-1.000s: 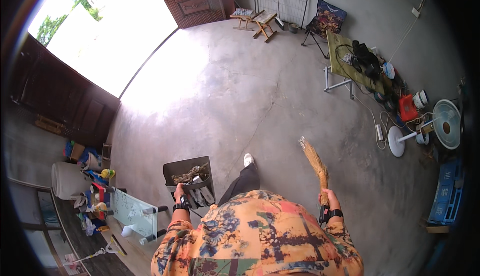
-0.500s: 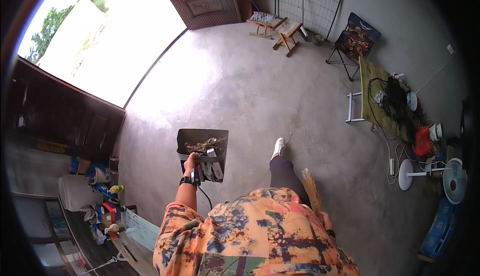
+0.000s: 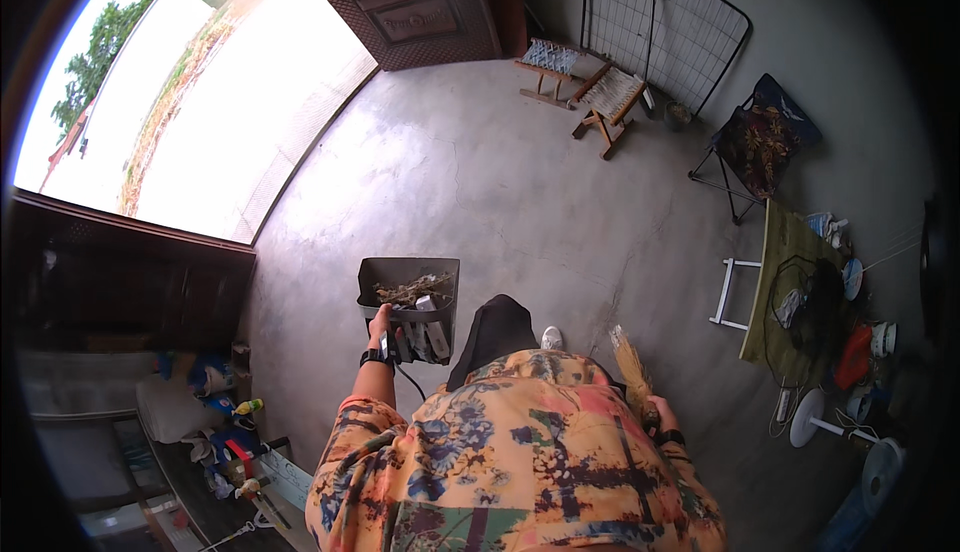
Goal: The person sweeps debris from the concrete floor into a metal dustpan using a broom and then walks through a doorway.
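Note:
My left hand (image 3: pixel 380 326) is closed on the near rim of a dark grey open-topped bin (image 3: pixel 409 309), held out in front of me. Dry twigs and leafy debris (image 3: pixel 415 290) lie inside it, with pale boxy pieces nearer my hand. A black cord or strap hangs below the bin toward my sleeve. At my right side, my right hand (image 3: pixel 657 414) grips a straw hand broom (image 3: pixel 630 364), bristles pointing forward. My sleeve and body partly hide its handle end.
An open doorway with dark carved doors (image 3: pixel 420 14) stands far left. Wooden folding stools (image 3: pixel 608 97), a folding chair (image 3: pixel 755 142) and a cluttered low table (image 3: pixel 775 287) line the right wall, with a white fan (image 3: pixel 808 418) nearer. A loaded bench (image 3: pixel 185 452) stands left.
I have stepped forward and the view has turned slightly left. My other knee is now in front. The bin stays in my left hand; more of the broom and my right hand shows.

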Available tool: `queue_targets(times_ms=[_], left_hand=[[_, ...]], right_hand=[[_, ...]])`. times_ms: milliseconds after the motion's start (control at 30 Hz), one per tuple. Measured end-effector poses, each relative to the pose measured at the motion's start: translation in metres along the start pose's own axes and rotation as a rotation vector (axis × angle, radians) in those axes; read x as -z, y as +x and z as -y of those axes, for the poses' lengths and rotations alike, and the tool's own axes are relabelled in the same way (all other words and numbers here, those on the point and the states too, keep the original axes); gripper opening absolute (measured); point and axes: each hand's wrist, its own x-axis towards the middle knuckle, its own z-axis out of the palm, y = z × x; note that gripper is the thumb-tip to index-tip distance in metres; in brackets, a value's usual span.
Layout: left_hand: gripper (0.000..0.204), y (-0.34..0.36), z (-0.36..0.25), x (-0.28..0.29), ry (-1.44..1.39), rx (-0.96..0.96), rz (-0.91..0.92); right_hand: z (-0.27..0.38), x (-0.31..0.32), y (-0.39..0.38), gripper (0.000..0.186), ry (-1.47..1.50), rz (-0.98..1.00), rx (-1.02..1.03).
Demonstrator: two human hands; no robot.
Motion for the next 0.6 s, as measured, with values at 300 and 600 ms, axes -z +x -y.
queue_targets(times_ms=[300, 600], left_hand=[[0.037, 0.108, -0.165, -0.150, 0.146, 0.000, 0.054], [0.030, 0.280, -0.349, -0.313, 0.791, -0.544, 0.370]], right_hand=[[0.203, -0.149, 0.075, 0.022, 0.114, -0.009, 0.011], [0.357, -0.302, 0.044, 0.024, 0.192, -0.038, 0.042]])
